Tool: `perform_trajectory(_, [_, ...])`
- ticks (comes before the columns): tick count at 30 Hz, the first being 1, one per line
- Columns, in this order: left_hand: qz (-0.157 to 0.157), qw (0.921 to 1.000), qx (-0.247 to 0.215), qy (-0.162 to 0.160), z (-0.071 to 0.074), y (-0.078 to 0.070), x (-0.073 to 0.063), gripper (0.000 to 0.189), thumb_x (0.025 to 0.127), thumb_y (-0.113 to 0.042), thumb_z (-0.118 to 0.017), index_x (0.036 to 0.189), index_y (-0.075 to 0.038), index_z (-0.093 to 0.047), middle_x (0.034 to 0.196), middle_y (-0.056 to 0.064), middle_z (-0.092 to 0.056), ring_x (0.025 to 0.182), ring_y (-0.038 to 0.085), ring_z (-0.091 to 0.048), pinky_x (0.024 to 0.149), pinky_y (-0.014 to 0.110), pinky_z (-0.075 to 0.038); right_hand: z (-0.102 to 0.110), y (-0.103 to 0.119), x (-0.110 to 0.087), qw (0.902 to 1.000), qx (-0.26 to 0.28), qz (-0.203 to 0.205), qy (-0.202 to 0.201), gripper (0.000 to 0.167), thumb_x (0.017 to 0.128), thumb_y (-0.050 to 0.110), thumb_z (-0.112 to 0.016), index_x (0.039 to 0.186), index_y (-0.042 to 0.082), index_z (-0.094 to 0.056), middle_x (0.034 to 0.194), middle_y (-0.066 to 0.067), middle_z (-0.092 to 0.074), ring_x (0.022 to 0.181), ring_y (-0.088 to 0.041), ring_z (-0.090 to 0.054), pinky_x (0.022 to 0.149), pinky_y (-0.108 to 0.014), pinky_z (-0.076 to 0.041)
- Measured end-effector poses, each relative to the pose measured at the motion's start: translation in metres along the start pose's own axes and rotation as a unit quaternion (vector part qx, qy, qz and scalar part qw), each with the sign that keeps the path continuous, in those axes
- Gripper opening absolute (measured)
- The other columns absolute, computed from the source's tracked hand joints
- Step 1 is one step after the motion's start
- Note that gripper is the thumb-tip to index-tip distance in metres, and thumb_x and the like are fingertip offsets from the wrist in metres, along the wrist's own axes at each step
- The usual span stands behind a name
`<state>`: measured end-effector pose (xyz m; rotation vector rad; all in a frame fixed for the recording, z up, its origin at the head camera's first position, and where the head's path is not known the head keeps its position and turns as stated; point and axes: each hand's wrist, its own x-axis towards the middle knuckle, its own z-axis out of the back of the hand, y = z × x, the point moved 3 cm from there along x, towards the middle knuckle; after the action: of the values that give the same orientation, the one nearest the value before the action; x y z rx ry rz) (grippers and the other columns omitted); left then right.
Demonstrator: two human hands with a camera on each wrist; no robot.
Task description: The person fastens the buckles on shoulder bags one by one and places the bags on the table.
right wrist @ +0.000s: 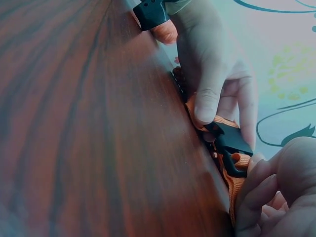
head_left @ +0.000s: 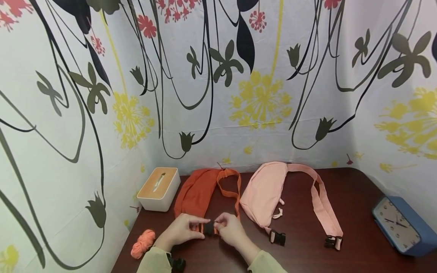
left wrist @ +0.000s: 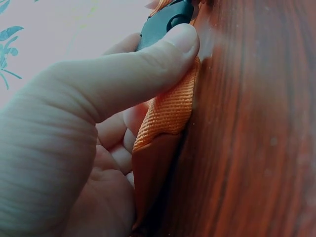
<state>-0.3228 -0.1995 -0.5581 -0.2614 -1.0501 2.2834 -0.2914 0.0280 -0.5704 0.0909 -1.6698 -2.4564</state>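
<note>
An orange waist bag [head_left: 195, 192] lies at the back of the table, its strap looping toward the front. The strap's black side-release buckle [head_left: 208, 228] is between my hands, and its two halves look joined. My left hand [head_left: 180, 229] pinches the buckle's left end, thumb over the edge, with the orange webbing [left wrist: 168, 111] running beneath the palm. From the other side my right hand [head_left: 233, 229] pinches the strap right beside the buckle [right wrist: 232, 139]. Part of the bag behind the left hand is hidden.
A pink waist bag [head_left: 264, 189] lies to the right with its buckle halves apart. A tissue box [head_left: 158, 189] stands at the back left, coral yarn [head_left: 142, 243] beside the left forearm, and a blue clock [head_left: 404, 225] at the right edge. Patterned curtains [head_left: 218, 102] enclose the table.
</note>
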Motion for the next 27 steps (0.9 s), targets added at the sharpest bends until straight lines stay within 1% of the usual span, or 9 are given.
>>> perform_trajectory(7, [0.000,1.0000,-0.005,-0.002,-0.0018,-0.0005,0.0006,0.047,0.088,-0.027,-0.094,0.133,-0.032,-0.081,0.070,-0.007,-0.067,0.059,0.001,-0.057,0.058,0.022,-0.050,0.0001,0.0004,0.0000,1.0000,0.003,-0.003,-0.002,0.005,0.100,0.009,-0.076,0.096,0.009,-0.073,0.072,0.000,-0.068,0.062,-0.012,-0.063,0.057,-0.029,-0.048])
perform_trajectory(11, [-0.006,1.0000,0.001,-0.004,-0.0025,-0.0009,0.0014,0.048,0.088,-0.027,-0.094,0.133,-0.033,-0.081,0.070,-0.010,-0.065,0.059,-0.001,-0.056,0.057,0.021,-0.049,-0.0007,0.0023,0.0003,1.0000,0.000,0.006,-0.002,0.005,0.099,0.010,-0.077,0.097,0.009,-0.073,0.072,0.001,-0.067,0.061,-0.010,-0.062,0.057,-0.027,-0.048])
perform_trajectory(16, [-0.006,0.9999,0.010,0.002,-0.0025,-0.0009,0.0014,0.051,0.088,-0.027,-0.094,0.136,-0.037,-0.079,0.068,-0.014,-0.062,0.058,-0.001,-0.055,0.056,0.021,-0.048,-0.0028,0.0036,0.0006,0.9999,0.000,0.016,-0.001,0.005,0.100,0.010,-0.077,0.097,0.010,-0.073,0.071,0.001,-0.067,0.060,-0.010,-0.062,0.056,-0.028,-0.048])
perform_trajectory(20, [-0.003,0.9999,0.012,-0.001,-0.0017,-0.0015,0.0012,0.050,0.088,-0.027,-0.095,0.135,-0.037,-0.079,0.067,-0.012,-0.061,0.058,0.000,-0.055,0.056,0.022,-0.048,-0.0035,0.0011,0.0013,0.9997,-0.005,0.022,0.003,0.005,0.101,0.012,-0.077,0.097,0.011,-0.073,0.071,0.001,-0.067,0.059,-0.010,-0.062,0.056,-0.028,-0.048])
perform_trajectory(23, [0.001,1.0000,0.007,-0.005,-0.0018,-0.0026,0.0014,0.050,0.087,-0.026,-0.096,0.133,-0.035,-0.080,0.067,-0.009,-0.061,0.058,0.000,-0.054,0.056,0.021,-0.047,-0.0029,-0.0015,0.0019,0.9995,-0.010,0.028,0.009,0.005,0.102,0.014,-0.076,0.099,0.011,-0.074,0.072,0.002,-0.067,0.060,-0.011,-0.063,0.056,-0.028,-0.049])
perform_trajectory(27, [0.007,1.0000,0.001,-0.005,-0.0027,-0.0040,0.0009,0.050,0.086,-0.026,-0.096,0.132,-0.034,-0.081,0.067,-0.007,-0.061,0.058,0.001,-0.054,0.057,0.021,-0.047,-0.0016,-0.0020,0.0005,0.9994,-0.012,0.030,0.016,0.006,0.103,0.016,-0.076,0.101,0.011,-0.074,0.072,0.003,-0.065,0.059,-0.012,-0.062,0.055,-0.028,-0.048])
